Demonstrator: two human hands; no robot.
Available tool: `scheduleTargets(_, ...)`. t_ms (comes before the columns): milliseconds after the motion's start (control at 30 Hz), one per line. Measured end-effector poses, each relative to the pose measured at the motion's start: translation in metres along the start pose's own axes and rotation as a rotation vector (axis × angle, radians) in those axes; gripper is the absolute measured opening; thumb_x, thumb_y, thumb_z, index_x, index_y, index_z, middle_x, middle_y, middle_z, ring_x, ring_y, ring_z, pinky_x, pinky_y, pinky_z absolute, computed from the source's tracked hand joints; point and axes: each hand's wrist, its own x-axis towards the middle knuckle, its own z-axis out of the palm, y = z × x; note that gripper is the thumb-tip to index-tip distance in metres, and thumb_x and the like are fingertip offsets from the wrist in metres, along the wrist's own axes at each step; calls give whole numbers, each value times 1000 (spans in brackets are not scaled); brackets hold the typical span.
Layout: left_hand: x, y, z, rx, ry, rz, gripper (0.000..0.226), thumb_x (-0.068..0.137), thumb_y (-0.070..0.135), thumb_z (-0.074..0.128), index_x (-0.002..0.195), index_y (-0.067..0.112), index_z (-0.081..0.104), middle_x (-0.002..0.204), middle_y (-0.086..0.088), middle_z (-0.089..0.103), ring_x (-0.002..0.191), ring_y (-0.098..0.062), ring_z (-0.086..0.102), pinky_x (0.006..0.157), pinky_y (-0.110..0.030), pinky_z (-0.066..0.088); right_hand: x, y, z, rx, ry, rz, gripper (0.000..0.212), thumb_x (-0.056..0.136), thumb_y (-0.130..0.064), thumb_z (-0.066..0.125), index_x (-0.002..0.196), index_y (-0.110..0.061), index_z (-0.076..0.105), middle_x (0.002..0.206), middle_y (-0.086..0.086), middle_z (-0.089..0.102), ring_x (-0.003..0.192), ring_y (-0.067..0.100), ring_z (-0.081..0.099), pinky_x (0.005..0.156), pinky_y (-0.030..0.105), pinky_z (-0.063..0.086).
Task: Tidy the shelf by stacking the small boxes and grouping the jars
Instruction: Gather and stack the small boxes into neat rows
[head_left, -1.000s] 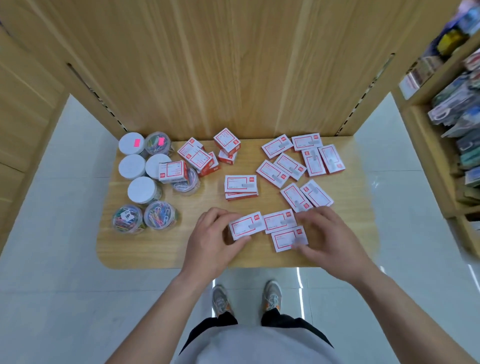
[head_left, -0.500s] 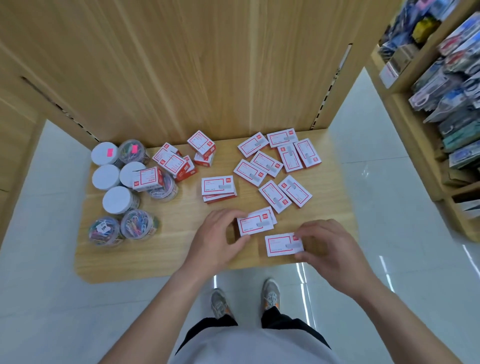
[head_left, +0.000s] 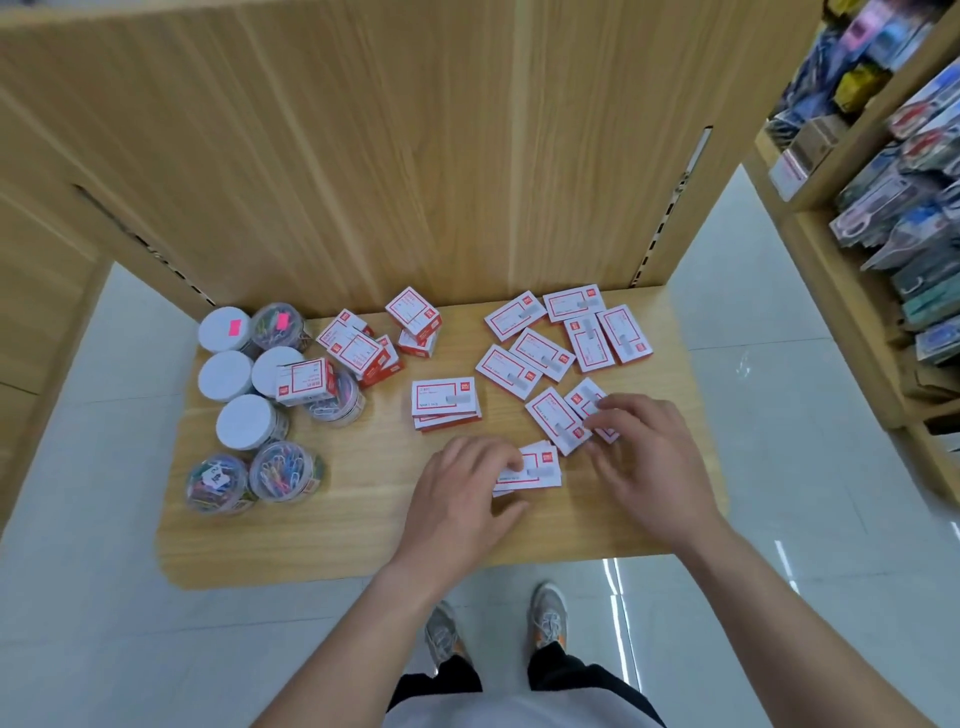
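Observation:
Small white boxes with red borders lie across the wooden shelf (head_left: 337, 525). My left hand (head_left: 462, 493) grips a short stack of boxes (head_left: 540, 467) near the front middle. My right hand (head_left: 649, 457) reaches further back, its fingers closing on a single flat box (head_left: 584, 397) beside another box (head_left: 556, 423). A finished stack (head_left: 444, 402) sits in the middle. Several loose boxes (head_left: 566, 338) lie at the back right, and a jumbled heap of boxes (head_left: 363, 348) lies at the back middle. Round clear jars (head_left: 244, 421) with white lids stand at the left, one with a box (head_left: 306, 382) resting on it.
A wooden back panel (head_left: 389, 182) rises behind the shelf. To the right stands another shelf unit (head_left: 893, 218) packed with goods. Pale floor tiles and my shoes (head_left: 545, 621) show below the shelf's front edge.
The single box my right hand held at the front now lies on the stack under my left hand. My right hand has moved back to another loose box.

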Motion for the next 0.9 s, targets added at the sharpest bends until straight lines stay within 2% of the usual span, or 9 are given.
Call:
scheduleTargets(133, -8, -12, -2, 25, 77, -53, 38, 69, 30, 82, 94, 31, 54, 104, 16, 63, 95, -14, 54, 79, -33, 44, 12, 8, 6, -73, -86, 83, 38, 75, -38, 80, 107, -24, 66, 121, -2, 57, 106, 24, 49, 92, 36, 44)
scheduleTargets(267, -28, -35, -23, 66, 161, -201, 38, 67, 26, 84, 94, 28, 57, 109, 13, 62, 98, -21, 58, 80, -37, 46, 5, 15, -3, -21, -78, 90, 31, 76, -26, 80, 103, -17, 67, 113, 2, 61, 104, 27, 55, 88, 34, 46)
scheduleTargets(367, -37, -24, -35, 128, 267, -199, 33, 69, 30, 84, 95, 23, 65, 120, 5, 61, 102, -24, 56, 80, -38, 47, -12, 11, -12, -23, -108, 140, 33, 73, -36, 78, 98, -19, 66, 95, -2, 59, 86, 22, 60, 74, 32, 49)
scheduleTargets(433, -29, -4, -34, 133, 324, -78, 26, 73, 30, 79, 95, 22, 69, 117, 3, 64, 101, -25, 58, 82, -38, 46, -23, 9, -19, -46, -149, 68, 31, 77, -50, 69, 93, -24, 67, 83, -8, 58, 75, 18, 58, 68, 35, 49)
scheduleTargets(533, 6, 25, -16, 191, 201, 67, 25, 77, 28, 71, 102, 26, 69, 121, 6, 65, 109, -22, 55, 91, -37, 39, -20, 18, -28, -33, -143, -47, 24, 82, -41, 57, 98, -27, 68, 97, -7, 61, 87, 20, 55, 78, 40, 49)
scheduleTargets(600, 30, 38, 0, 321, 72, 103, 33, 78, 22, 67, 110, 30, 66, 131, 5, 61, 115, -23, 52, 93, -39, 35, -10, 27, -29, -75, -247, -114, 47, 75, -26, 54, 121, -29, 61, 129, -5, 56, 109, 24, 51, 93, 41, 46)
scheduleTargets(667, 42, 41, 10, 427, -12, 92, 36, 79, 21, 65, 113, 33, 64, 134, 4, 59, 116, -25, 52, 93, -42, 32, -1, 32, -29, -147, -404, -205, 63, 73, -25, 46, 135, -33, 51, 146, -10, 46, 121, 26, 44, 99, 43, 43)
scheduleTargets(767, 38, 38, 11, 463, -44, 67, 38, 76, 21, 68, 111, 37, 65, 123, 5, 62, 107, -26, 54, 88, -42, 31, 7, 42, -36, -174, -481, -242, 59, 76, -42, 41, 134, -36, 51, 138, -14, 52, 116, 23, 47, 95, 44, 45)
scheduleTargets(900, 21, 40, 9, 437, -41, 76, 38, 72, 24, 73, 106, 37, 67, 109, 9, 62, 101, -23, 55, 85, -40, 33, -2, 56, -41, -133, -403, -284, 46, 78, -49, 56, 119, -29, 59, 124, -10, 58, 107, 20, 51, 91, 40, 48)
